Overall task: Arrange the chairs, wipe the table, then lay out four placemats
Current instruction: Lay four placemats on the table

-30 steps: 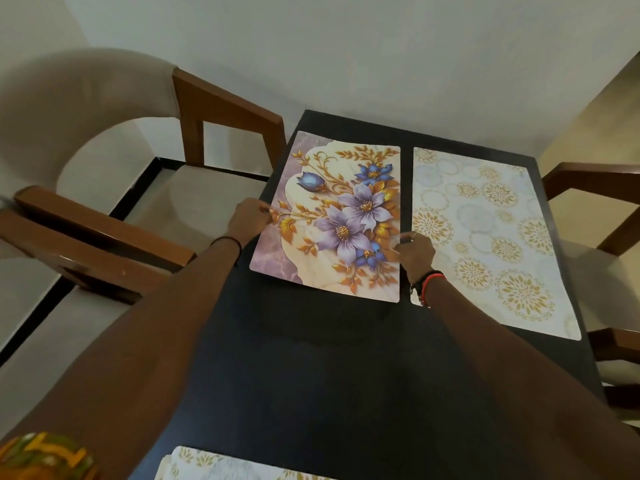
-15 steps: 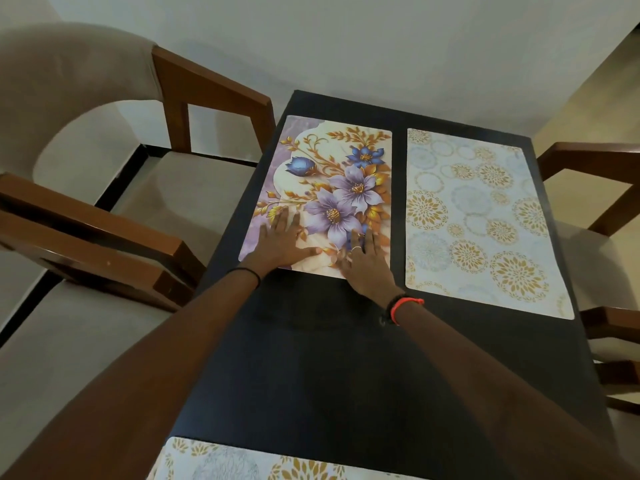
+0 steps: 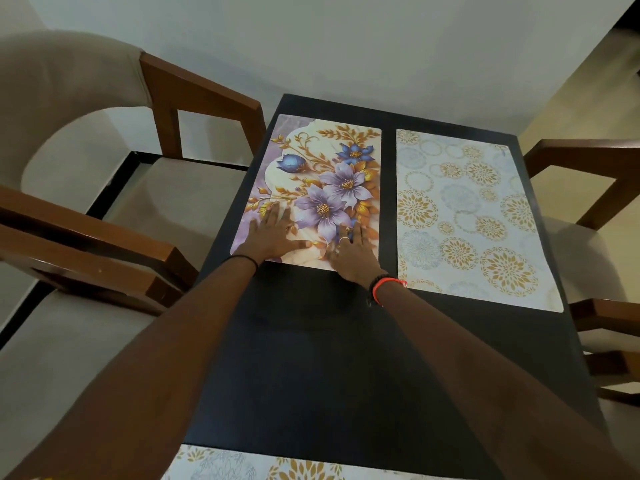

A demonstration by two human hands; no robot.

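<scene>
A placemat with purple and blue flowers (image 3: pixel 325 171) lies flat on the far left part of the black table (image 3: pixel 311 358). My left hand (image 3: pixel 273 233) presses its near left corner with straight, spread fingers. On the mat's near edge, my right hand (image 3: pixel 349 252) lies flat beside the left one. A white placemat with gold circles (image 3: pixel 464 209) lies to the right of the flowered one, a narrow gap between them. Another gold-patterned placemat (image 3: pixel 263 465) shows at the near table edge, partly cut off by the frame.
A wooden chair with a beige seat (image 3: pixel 180 188) stands at the table's left side, and another chair (image 3: pixel 86 251) is nearer to me on the left. Wooden chair arms (image 3: pixel 585 157) show on the right. A pale wall stands behind the table.
A second ago both hands held the flowered placemat by its side edges, lifted at the near end. It now lies flat and both hands press on its near edge.
</scene>
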